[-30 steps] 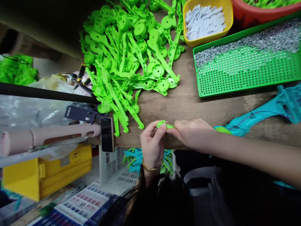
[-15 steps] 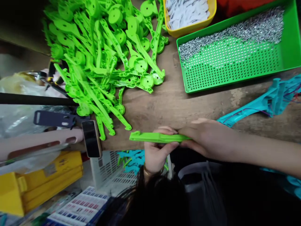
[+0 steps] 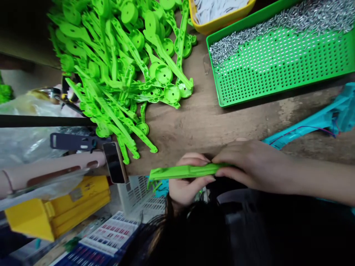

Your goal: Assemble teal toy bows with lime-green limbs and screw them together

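A long green plastic handle part (image 3: pixel 177 171) lies level across both hands at the table's front edge. My left hand (image 3: pixel 184 188) is closed around its middle, thumb below and fingers above. On the part's right end, my right hand (image 3: pixel 244 164) is closed too, and its fingers cover that end. Just behind my right hand lies a turquoise plastic part (image 3: pixel 302 129) with a thin dark wire along it. A large heap of similar green parts (image 3: pixel 133 74), many with round ends, covers the table's back left.
A green perforated tray (image 3: pixel 274 81) holds small metal pins. Beside it stands a yellow tub (image 3: pixel 219 24) of white pieces. At left are a phone-like device (image 3: pixel 114 162) on a pink arm, a dark bar (image 3: pixel 44 120) and a yellow bin (image 3: pixel 63 210). A white crate (image 3: pixel 133 195) stands below the table edge.
The green part's free left end has tipped slightly lower, and both hands keep hold of it. The view has shifted a little, so the tray looks larger.
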{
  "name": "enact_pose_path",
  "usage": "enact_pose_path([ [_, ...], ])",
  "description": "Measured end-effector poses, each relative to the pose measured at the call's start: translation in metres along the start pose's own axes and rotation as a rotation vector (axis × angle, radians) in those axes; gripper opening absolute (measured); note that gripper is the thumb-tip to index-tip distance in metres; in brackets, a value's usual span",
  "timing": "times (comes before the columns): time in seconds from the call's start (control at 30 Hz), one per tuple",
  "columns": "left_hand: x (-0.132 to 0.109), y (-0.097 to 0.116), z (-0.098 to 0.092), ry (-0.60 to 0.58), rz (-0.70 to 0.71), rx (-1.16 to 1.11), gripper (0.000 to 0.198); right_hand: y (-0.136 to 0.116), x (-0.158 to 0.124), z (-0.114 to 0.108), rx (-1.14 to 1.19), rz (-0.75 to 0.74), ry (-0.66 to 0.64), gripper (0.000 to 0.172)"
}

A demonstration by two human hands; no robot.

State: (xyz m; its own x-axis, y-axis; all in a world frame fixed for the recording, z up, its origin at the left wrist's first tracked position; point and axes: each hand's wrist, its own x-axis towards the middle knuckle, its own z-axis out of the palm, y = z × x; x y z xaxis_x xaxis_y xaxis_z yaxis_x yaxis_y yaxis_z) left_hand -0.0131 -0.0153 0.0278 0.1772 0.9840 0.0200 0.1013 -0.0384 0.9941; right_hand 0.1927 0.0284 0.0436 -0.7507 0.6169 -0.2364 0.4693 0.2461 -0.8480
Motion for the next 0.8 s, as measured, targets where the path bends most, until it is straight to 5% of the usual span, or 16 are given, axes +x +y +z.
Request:
enact_pose_path([
  [0.3,-0.004,0.01,-0.005,0.011,-0.091,0.104,0.016,-0.003,0.003,0.007,-0.003,-0.015,0.039,0.021],
  [0.53,-0.003,0.002,-0.008,0.044,-0.176,-0.054,0.02,0.003,0.008,0.008,-0.004,-0.057,0.068,0.024],
  [0.8,0.006,0.01,-0.02,0.327,-0.298,-0.172,0.023,-0.001,0.009,0.013,-0.26,-0.09,0.052,0.036],
])
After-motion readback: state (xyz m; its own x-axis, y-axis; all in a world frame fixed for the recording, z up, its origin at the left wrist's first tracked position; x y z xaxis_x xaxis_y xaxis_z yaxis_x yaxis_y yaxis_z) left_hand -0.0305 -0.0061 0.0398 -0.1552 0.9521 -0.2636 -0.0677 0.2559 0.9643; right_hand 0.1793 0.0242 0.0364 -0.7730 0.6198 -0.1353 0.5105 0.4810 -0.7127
